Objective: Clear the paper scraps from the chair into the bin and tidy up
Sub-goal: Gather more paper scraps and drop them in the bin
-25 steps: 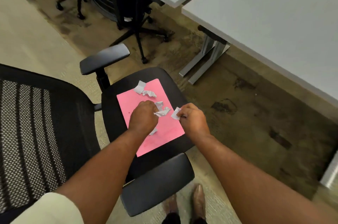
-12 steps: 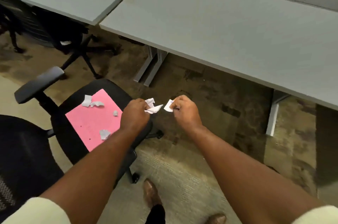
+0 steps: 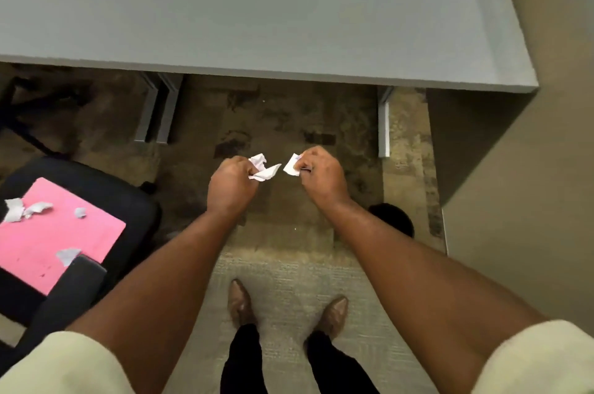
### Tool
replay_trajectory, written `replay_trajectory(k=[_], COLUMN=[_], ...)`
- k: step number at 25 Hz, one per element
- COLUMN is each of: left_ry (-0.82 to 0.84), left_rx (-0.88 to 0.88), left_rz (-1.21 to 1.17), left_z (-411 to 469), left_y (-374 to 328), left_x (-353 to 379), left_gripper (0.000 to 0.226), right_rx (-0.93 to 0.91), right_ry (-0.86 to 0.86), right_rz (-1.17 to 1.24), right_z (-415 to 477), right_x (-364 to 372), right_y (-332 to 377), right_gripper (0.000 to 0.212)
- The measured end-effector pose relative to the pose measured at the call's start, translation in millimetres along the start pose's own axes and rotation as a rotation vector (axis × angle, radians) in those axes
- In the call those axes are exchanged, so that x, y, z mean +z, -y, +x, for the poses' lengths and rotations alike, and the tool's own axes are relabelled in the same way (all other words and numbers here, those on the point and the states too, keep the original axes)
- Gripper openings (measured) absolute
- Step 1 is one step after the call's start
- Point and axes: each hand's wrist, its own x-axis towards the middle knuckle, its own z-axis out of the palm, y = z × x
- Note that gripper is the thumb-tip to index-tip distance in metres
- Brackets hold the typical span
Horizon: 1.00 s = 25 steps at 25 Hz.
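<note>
Crumpled white paper scraps (image 3: 262,168) stick out of the left hand (image 3: 232,188), whose grip is closed around them, and a single flat scrap (image 3: 292,165) is pinched in the closed grip of the right hand (image 3: 323,175). Both hands are held out over the carpet at the centre of the view, well apart from the chair. More scraps remain behind: at about nine o'clock a pink sheet (image 3: 54,234) lies on the black chair seat (image 3: 128,200), with a torn cluster (image 3: 22,210) near its far corner, a small piece (image 3: 80,212) beside that, and another piece (image 3: 67,256) close to the armrest (image 3: 69,290).

At about four o'clock from the hands, a dark round shape (image 3: 393,217) shows past the right forearm; it may be the bin, though most of it is hidden. The grey desk (image 3: 257,8) fills the twelve o'clock side.

This looks like the carrying step, with a handful on its way to the bin. Next, both grips need to open over the bin mouth, then return for the rest.

No writing or brand can be read anywhere.
</note>
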Motion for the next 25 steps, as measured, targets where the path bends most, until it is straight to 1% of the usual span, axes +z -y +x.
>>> replay_trajectory(k=[2,6,9,12,16,19,25], left_ry=[0.055,0.154,0.246,0.341,0.465,0.523,0.651], left_rx=[0.043,0.164,0.232,0.284,0.342,0.348,0.387], left_rz=[-0.008,-0.009,0.0,-0.011,-0.017,-0.042,0.004], left_z=[-1.3,-5.5,-9.4,-9.9,-3.9,0.7,6.2], left_y=[-43.0,-110.0,-150.1,-176.6,-192.4,-189.1,-160.7], left_x=[34.1,101.9,153.9,202.2,286.8,356.7,474.5], left_gripper=[0.013,0.008,0.012,0.019,0.023,0.021,0.033], right_rx=[0.064,0.205,0.33,0.413,0.516,0.54,0.598], right_ry=[-0.035,-0.125,-0.189,-0.236,-0.291,-0.333,-0.297], right_rz=[0.021,0.03,-0.019,-0.026,-0.065,-0.109,-0.151], right_z=[-14.4,-44.6,-70.4,-90.5,-109.2,-115.8,-121.6], right_x=[-32.4,-79.0,-102.3,-111.8,-97.8,-71.1,-5.2], right_y=[-42.0,-117.6,-177.2,-232.8,-311.1,-367.9,-459.4], right_gripper=[0.018,0.02,0.024,0.027,0.031,0.032,0.035])
